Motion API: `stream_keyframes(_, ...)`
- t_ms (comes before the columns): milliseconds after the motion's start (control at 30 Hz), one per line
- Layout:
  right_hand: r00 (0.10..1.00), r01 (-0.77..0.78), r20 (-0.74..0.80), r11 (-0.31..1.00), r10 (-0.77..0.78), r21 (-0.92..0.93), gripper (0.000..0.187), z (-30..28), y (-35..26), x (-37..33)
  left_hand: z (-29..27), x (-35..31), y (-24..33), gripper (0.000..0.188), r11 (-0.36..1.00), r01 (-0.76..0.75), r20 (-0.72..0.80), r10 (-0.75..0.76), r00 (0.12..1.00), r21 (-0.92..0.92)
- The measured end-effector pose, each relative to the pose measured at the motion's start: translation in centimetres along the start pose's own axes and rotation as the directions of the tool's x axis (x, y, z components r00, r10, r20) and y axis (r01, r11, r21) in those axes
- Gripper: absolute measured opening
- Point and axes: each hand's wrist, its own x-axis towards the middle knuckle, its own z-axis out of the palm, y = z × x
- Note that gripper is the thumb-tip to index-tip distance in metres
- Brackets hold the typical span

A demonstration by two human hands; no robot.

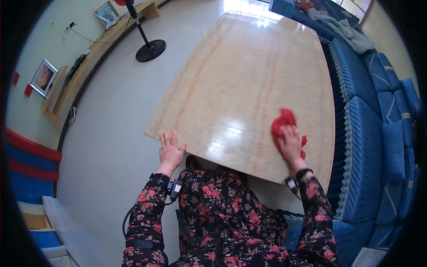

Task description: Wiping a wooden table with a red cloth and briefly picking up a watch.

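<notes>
A glossy beige marble-patterned table (222,89) with reddish veins stretches away in front of me. My right hand (291,144) presses a crumpled red cloth (284,119) onto the tabletop, toward its near right part. Some of the cloth sticks out ahead of the fingers and some beside the wrist. At the table's near left corner, my left hand (171,150) rests with its fingers spread, the fingertips on the edge. It holds nothing. Both wrists carry dark straps with small devices.
A blue quilted sofa (373,115) with lace trim runs close along the table's right side. Across the floor to the left stands a black round fan base (151,50). A low wooden shelf (95,53) lines the left wall, near a framed picture (44,78).
</notes>
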Motion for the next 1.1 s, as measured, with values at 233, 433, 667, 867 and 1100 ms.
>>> stream_keyframes(233, 0.986, -0.117, -0.138, 0.984, 0.098, -0.135, 0.016, 10.9, -11.3, 11.9, -1.2, 0.7, 2.7, 0.075, 1.0, -0.014, 0.066, 0.012, 0.998, 0.028)
stream_keyframes(433, 0.815, 0.468, 0.079, 0.733, -0.573, 0.494, 0.05, 1.4, -19.3, 0.9, -0.9, -0.2, -0.1, 0.075, 0.999, 0.021, 0.083, -0.025, 0.996, 0.043)
stream_keyframes(667, 0.996, 0.068, 0.055, 0.991, -0.075, 0.116, 0.041, -3.6, 1.2, -4.3, -0.1, 0.6, -0.4, 0.074, 0.998, -0.031, -0.007, 0.032, 0.999, 0.062)
stream_keyframes(867, 0.8, -0.59, -0.068, 0.761, 0.596, -0.269, 0.026, 3.3, 1.3, 6.8, -2.0, 0.1, 1.1, 0.074, 0.999, 0.003, 0.051, -0.005, 0.999, 0.044)
stream_keyframes(1100, 0.911, 0.41, -0.112, 0.844, -0.397, 0.345, 0.031, 4.7, -21.2, 2.0, -1.1, 0.4, -1.7, 0.074, 0.995, 0.033, 0.132, -0.046, 0.99, 0.098)
